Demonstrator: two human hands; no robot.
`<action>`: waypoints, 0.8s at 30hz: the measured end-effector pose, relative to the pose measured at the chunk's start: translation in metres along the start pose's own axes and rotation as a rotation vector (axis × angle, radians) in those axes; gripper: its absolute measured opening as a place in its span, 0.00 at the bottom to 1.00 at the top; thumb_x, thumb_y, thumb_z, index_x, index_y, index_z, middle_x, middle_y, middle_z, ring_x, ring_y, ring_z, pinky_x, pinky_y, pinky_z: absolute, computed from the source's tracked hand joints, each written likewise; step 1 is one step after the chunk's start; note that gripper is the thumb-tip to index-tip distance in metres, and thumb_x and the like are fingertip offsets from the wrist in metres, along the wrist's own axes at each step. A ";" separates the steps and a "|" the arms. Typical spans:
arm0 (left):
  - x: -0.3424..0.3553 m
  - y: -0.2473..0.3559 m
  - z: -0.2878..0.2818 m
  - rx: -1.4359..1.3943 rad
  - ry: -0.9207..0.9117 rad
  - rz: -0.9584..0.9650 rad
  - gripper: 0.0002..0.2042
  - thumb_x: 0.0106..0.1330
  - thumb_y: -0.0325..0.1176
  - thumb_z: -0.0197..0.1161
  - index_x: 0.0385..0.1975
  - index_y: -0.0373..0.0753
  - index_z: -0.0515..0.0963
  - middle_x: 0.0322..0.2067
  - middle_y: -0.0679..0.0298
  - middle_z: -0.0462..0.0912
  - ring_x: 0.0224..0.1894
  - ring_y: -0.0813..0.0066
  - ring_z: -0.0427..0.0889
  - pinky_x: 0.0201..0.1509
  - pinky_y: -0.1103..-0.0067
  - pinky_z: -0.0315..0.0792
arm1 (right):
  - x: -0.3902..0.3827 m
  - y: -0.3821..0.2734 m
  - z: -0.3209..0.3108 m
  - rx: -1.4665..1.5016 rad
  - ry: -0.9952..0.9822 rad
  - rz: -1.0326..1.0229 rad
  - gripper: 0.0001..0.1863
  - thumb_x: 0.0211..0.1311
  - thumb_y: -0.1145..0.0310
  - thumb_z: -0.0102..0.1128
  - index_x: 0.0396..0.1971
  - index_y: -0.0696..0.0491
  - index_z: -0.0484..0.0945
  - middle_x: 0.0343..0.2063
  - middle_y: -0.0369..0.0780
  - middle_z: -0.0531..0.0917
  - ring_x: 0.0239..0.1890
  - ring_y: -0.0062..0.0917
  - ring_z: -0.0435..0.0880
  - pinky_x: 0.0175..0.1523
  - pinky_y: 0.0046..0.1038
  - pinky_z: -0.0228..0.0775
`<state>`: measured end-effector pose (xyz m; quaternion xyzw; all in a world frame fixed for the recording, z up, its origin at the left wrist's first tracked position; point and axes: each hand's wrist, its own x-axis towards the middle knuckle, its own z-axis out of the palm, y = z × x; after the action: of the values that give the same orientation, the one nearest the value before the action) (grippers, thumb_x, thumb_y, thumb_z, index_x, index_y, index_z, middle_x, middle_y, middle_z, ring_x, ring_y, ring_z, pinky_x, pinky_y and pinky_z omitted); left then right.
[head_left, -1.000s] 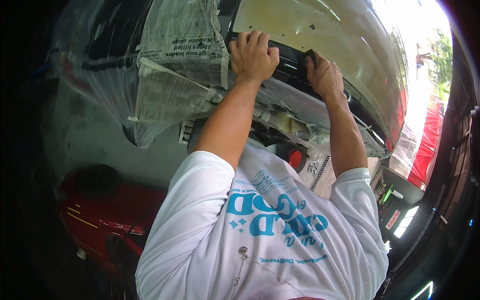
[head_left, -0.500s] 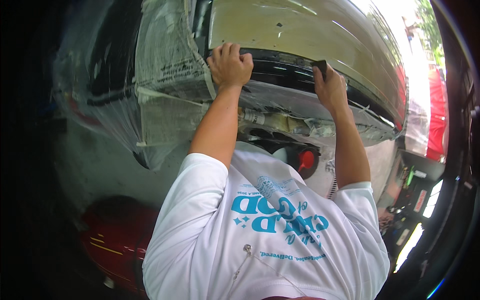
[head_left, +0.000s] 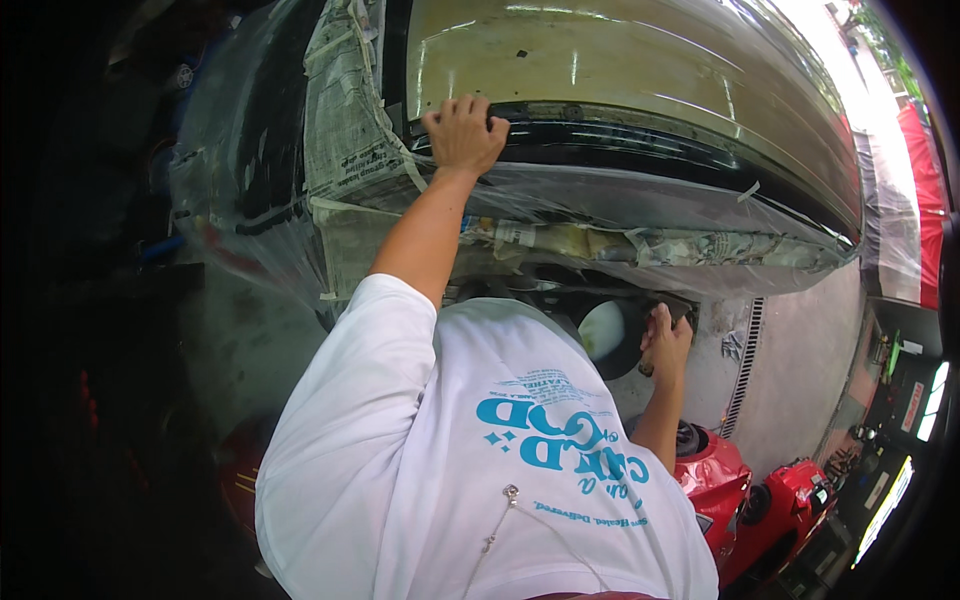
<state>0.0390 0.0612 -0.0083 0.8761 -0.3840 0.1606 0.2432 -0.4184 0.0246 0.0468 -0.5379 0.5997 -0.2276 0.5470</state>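
Ahead of me is a car roof with a yellowish-beige panel (head_left: 600, 60) and a glossy black side edge (head_left: 640, 145). My left hand (head_left: 465, 135) rests on the roof's near edge, fingers bent but apart, holding nothing visible. Beside it, sheets of newspaper (head_left: 345, 110) and tape cover the adjoining part. My right hand (head_left: 667, 340) is low, off the car, at the rim of a dark round bucket with a whitish inside (head_left: 602, 330). Its fingers are curled together; what they hold cannot be made out.
Clear plastic film (head_left: 600, 190) hangs along the car's side above a rolled strip of newspaper (head_left: 720, 247). A floor grate (head_left: 745, 365) runs to the right. Red car parts (head_left: 715, 480) stand at lower right, and a red drape (head_left: 920, 200) hangs at far right.
My right hand has left the roof edge, where it held a small dark flat piece, and dropped to the bucket. The red scoop there no longer shows. My left hand stays on the edge.
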 end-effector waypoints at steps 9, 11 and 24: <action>0.001 0.093 0.001 -0.212 -0.020 0.446 0.19 0.62 0.45 0.61 0.51 0.45 0.82 0.51 0.63 0.81 0.57 0.61 0.75 0.56 0.58 0.68 | -0.012 0.005 0.000 0.082 -0.032 -0.026 0.16 0.78 0.58 0.62 0.34 0.54 0.75 0.20 0.33 0.74 0.17 0.18 0.73 0.22 0.24 0.65; -0.016 0.123 -0.014 -0.366 -0.072 0.638 0.19 0.62 0.40 0.65 0.52 0.42 0.81 0.53 0.61 0.81 0.57 0.60 0.76 0.56 0.62 0.70 | -0.010 0.008 -0.001 0.111 0.023 -0.042 0.15 0.77 0.58 0.63 0.35 0.55 0.74 0.20 0.33 0.75 0.17 0.18 0.73 0.23 0.23 0.65; -0.124 0.104 -0.056 -0.771 -0.320 0.220 0.08 0.67 0.36 0.68 0.34 0.38 0.84 0.37 0.59 0.84 0.44 0.56 0.82 0.51 0.63 0.73 | -0.004 0.006 0.020 0.388 0.013 0.046 0.12 0.81 0.58 0.55 0.43 0.52 0.72 0.26 0.36 0.75 0.21 0.22 0.78 0.25 0.27 0.73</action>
<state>-0.1257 0.1050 0.0113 0.6890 -0.5398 -0.1074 0.4716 -0.4035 0.0369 0.0373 -0.4070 0.5602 -0.3300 0.6415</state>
